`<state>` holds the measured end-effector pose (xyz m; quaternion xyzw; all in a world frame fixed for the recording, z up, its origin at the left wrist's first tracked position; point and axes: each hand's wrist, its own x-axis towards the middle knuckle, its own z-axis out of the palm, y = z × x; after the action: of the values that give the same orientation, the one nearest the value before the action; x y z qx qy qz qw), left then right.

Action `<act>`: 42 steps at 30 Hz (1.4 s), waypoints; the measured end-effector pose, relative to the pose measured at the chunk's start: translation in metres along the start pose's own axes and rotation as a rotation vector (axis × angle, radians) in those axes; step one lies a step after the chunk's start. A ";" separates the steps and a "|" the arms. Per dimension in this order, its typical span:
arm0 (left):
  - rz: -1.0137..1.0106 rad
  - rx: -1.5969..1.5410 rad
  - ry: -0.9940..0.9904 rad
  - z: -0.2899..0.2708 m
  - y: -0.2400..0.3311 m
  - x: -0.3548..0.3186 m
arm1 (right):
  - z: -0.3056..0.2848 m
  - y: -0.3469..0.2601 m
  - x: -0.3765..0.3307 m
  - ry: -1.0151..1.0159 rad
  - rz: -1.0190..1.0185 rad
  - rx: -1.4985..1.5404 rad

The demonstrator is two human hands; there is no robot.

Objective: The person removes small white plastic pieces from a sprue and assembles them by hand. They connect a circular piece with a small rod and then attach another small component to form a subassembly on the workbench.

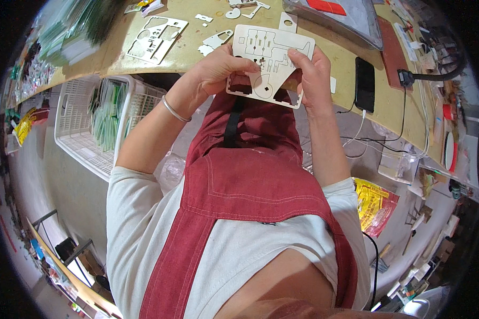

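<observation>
Between my two hands is a pale, thin die-cut sheet (pixel 278 48), tilted over the table's near edge. Cut lines outline small parts in it, and a few pieces are out, leaving gaps along its lower side. My left hand (pixel 218 69) grips its left edge, the thumb lying on the face near small cut-outs. On the other side my right hand (pixel 315 80) pinches the right edge, thumb on top; its other fingers are mostly hidden behind. Another die-cut sheet (pixel 167 41) with openings lies on the table to the left. Loose cut pieces (pixel 218 40) lie just beyond my left hand.
The yellowish table (pixel 340 50) bears a black phone (pixel 364 84) on a white cable at the right. A grey tray (pixel 351 24) with a red item stands at the back. Stacked clear packets (pixel 72 29) fill the far left. Below is a white plastic basket (pixel 72 114) holding packets.
</observation>
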<state>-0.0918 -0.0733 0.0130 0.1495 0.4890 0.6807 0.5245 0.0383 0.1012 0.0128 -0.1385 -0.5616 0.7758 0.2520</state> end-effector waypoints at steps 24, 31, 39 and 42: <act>0.099 0.147 0.125 0.013 -0.006 -0.013 | 0.006 -0.002 -0.009 0.010 -0.051 -0.079; -0.051 -0.071 0.032 0.000 0.003 -0.012 | -0.012 0.003 0.001 0.017 0.129 0.100; 0.188 0.315 0.293 -0.023 0.014 0.000 | -0.023 0.018 0.001 0.095 0.154 0.235; 0.195 0.343 0.297 -0.030 0.015 0.000 | -0.022 0.018 -0.001 0.111 0.170 0.218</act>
<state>-0.1219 -0.0884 0.0114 0.1811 0.6524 0.6497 0.3457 0.0463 0.1140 -0.0119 -0.2001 -0.4455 0.8418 0.2297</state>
